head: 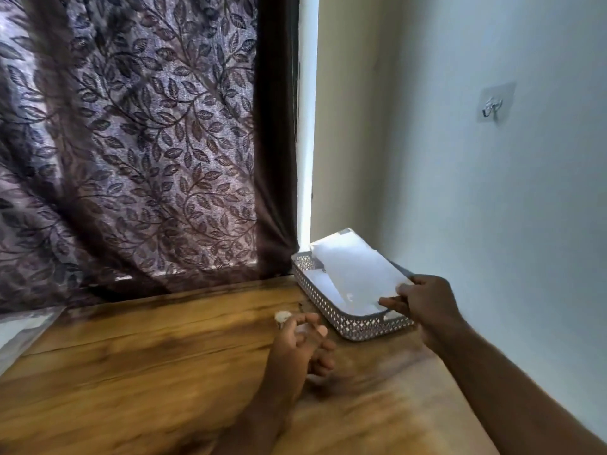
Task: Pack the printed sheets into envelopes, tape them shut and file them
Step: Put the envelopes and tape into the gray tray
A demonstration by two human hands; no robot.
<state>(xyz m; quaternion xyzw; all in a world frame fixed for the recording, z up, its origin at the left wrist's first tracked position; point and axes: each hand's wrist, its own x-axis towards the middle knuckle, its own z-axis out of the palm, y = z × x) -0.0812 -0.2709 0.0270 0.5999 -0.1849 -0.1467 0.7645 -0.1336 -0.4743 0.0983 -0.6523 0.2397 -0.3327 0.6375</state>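
One envelope (356, 274) tilted over tray (345, 323), long axis pointing away.

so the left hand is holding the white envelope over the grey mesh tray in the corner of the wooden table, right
Wrong hand: in the head view the right hand pinches the white envelope over the grey mesh tray in the corner of the wooden table.

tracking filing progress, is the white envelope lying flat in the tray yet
Not flat: the right hand pinches the envelope, holding it angled over the tray.
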